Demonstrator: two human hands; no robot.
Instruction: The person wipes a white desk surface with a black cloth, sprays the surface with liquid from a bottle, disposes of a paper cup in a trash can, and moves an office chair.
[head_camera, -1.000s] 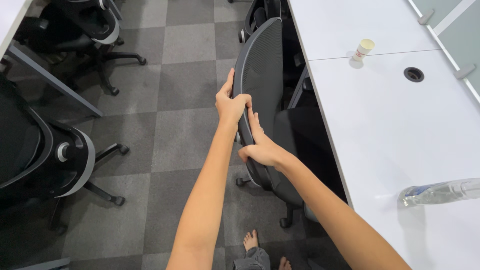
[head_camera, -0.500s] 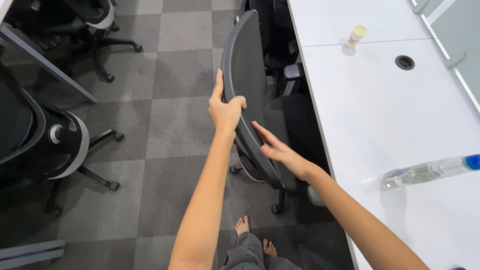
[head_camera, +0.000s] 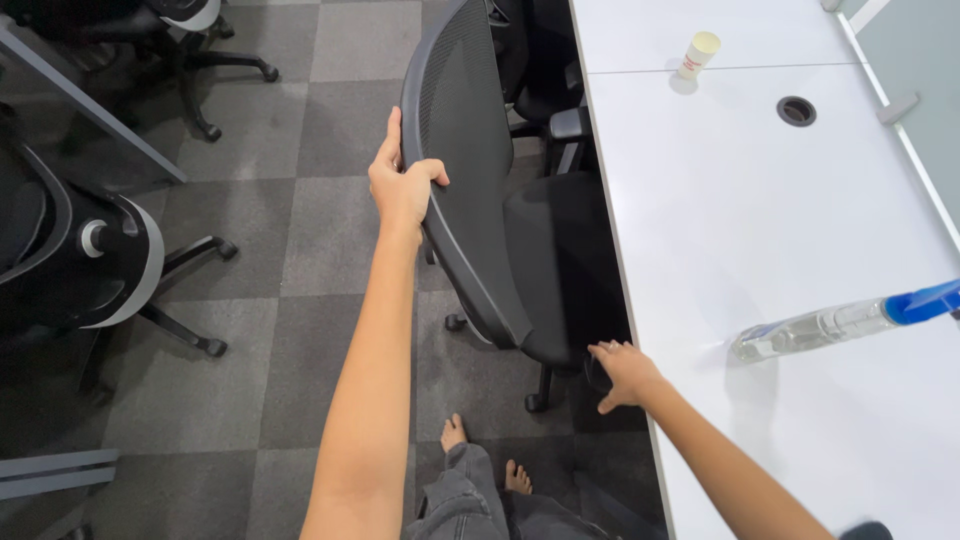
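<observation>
A black mesh-backed office chair (head_camera: 470, 170) stands beside the white desk (head_camera: 780, 250), its seat partly under the desk edge. My left hand (head_camera: 402, 185) grips the top rim of the chair's backrest, fingers curled over it. Lower down, my right hand (head_camera: 625, 372) reaches to the near armrest at the seat's edge, fingers spread and touching it; whether it grips is unclear. My bare feet (head_camera: 485, 460) show on the carpet below the chair.
A paper cup (head_camera: 698, 54) stands at the desk's far end near a round cable hole (head_camera: 796, 110). A clear spray bottle with a blue head (head_camera: 850, 320) lies on the desk at right. Other black office chairs (head_camera: 90, 260) stand on the grey carpet at left.
My right hand has left the backrest and dropped to the armrest by the seat. The chair has turned, its seat now showing next to the desk. My left hand keeps its hold.
</observation>
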